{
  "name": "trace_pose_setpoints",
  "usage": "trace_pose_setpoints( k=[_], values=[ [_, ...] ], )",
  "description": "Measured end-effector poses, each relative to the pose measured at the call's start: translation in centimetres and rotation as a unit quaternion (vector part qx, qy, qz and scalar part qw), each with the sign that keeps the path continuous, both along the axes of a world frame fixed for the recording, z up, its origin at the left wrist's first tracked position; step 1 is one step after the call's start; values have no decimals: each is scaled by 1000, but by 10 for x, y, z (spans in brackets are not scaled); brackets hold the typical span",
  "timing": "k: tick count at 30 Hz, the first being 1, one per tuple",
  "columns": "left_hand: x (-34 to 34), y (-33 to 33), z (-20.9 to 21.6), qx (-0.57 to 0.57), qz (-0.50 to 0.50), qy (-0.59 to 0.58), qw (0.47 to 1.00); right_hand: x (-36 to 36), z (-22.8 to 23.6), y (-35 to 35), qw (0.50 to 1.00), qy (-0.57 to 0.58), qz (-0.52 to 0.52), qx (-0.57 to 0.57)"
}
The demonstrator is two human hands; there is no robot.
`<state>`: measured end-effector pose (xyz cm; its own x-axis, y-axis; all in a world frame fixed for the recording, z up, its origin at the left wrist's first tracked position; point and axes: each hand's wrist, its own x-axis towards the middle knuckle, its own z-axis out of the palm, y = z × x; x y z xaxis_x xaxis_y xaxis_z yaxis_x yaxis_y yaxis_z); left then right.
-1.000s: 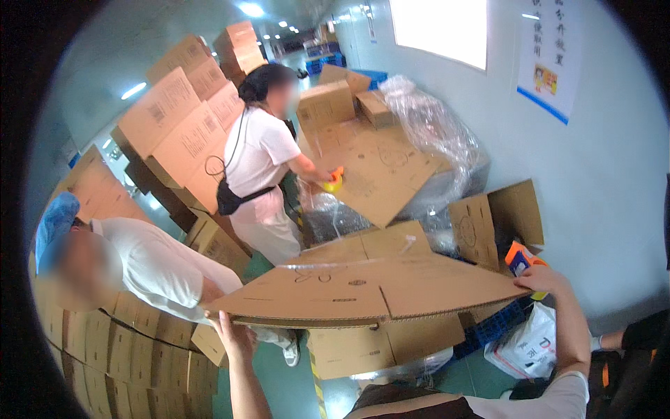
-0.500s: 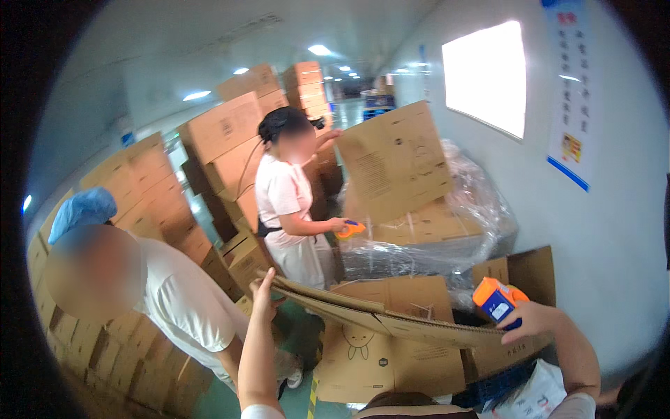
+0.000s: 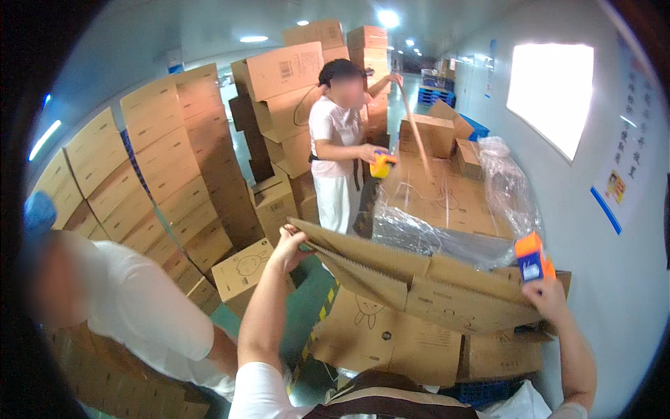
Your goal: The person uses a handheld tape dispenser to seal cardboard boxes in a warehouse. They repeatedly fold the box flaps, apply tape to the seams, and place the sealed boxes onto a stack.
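Note:
A flattened cardboard carton (image 3: 474, 300) is held up in front of me, its folded flaps hanging partly apart. My left hand (image 3: 287, 249) pinches its upper left corner, fingers closed on the edge. At the carton's right end, my right hand (image 3: 548, 297) is closed round an orange and blue tape dispenser (image 3: 533, 258), which points upward. Whether that hand also grips the cardboard is hard to see. Below lie more flat cartons (image 3: 391, 342), one printed with a rabbit outline.
A co-worker (image 3: 338, 133) stands ahead with a tape dispenser (image 3: 382, 165) and a cardboard sheet (image 3: 415, 129) beside a film-wrapped pallet load (image 3: 447, 202). Another person (image 3: 150, 307) bends close on my left. Stacked cartons (image 3: 157, 133) line the left; a wall (image 3: 579, 202) bounds the right.
The carton's flaps have spread and now hang lower. My right hand and dispenser have risen. The co-worker ahead has turned the sheet edge-on; the person at left has shifted down and left.

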<state>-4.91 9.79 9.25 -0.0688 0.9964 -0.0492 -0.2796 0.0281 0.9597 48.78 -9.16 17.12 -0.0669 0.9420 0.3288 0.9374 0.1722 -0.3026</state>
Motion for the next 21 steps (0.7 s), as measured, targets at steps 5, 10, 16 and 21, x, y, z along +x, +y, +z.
trace_pose_setpoints(
  k=[5, 10, 16, 21],
  values=[
    [18, 9, 51, -31, -54, -1, 998, 19, 47, 44, 992, 17, -125, -9],
    [19, 36, 57, -142, -40, 27, 989, 21, 53, 99, 995, -37, -86, 22],
    [93, 12, 62, -99, -125, 168, 973, -8, 15, 115, 987, -41, -155, -7],
    [85, 47, 51, 33, -193, 273, 942, -60, 4, 79, 985, 75, -30, -153]
  ],
)
